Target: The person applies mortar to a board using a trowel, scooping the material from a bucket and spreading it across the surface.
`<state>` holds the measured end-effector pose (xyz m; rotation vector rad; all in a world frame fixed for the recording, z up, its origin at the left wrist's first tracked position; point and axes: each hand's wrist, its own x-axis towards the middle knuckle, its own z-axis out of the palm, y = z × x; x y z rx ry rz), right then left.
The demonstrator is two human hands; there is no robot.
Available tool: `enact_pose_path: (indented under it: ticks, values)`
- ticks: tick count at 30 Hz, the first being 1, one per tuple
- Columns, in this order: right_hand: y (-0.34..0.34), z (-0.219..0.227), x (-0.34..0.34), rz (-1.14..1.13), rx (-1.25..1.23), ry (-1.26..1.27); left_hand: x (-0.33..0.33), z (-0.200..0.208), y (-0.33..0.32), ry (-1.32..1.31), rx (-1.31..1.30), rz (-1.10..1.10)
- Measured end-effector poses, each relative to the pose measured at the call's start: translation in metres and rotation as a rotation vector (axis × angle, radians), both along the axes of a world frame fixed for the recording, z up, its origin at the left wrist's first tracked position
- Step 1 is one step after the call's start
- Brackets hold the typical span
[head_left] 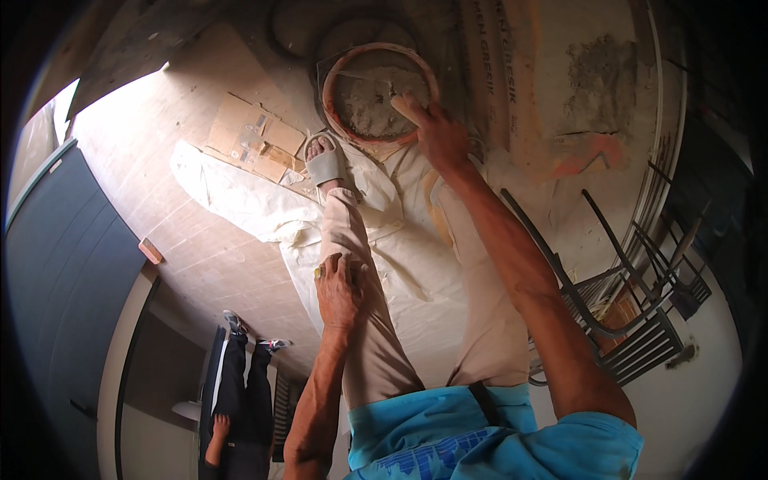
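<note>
My right hand (pixel 442 140) is closed round the pale wooden handle of a trowel (pixel 406 109). The tool reaches into a round reddish basin (pixel 327 94), where grey cement mortar (pixel 364 108) lies. How much of the blade is sunk in the mortar is hard to make out. My left hand (pixel 339 292), with a ring on one finger, rests over my left trouser leg just below the knee. Its fingers lie apart and hold nothing. One sandalled foot (pixel 326 166) stands beside the basin.
A crumpled white sheet (pixel 400 256) spreads under my feet, with flattened cardboard (pixel 254 138) on its far left. Dark metal chairs (pixel 632 336) stand at right. Another person's legs (pixel 244 384) show at lower left, near a brick-like block (pixel 150 251) and a dark door (pixel 68 296).
</note>
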<state>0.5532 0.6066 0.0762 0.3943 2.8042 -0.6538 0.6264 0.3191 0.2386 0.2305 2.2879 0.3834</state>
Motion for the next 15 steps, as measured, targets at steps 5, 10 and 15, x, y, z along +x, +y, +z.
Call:
enact_pose_path:
  ticks: [5,10,15]
  values:
    - [-0.0002,0.0009,0.0008,-0.006,-0.017,0.015,-0.0052,0.001,0.0036,-0.076,-0.014,0.038]
    - [-0.0018,-0.005,0.0027,-0.031,-0.037,-0.017,-0.0021,-0.0028,0.0,-0.049,-0.003,0.015]
    - [-0.0001,0.0003,0.003,-0.04,-0.029,-0.028,-0.0051,0.0,0.0046,-0.045,-0.025,0.004]
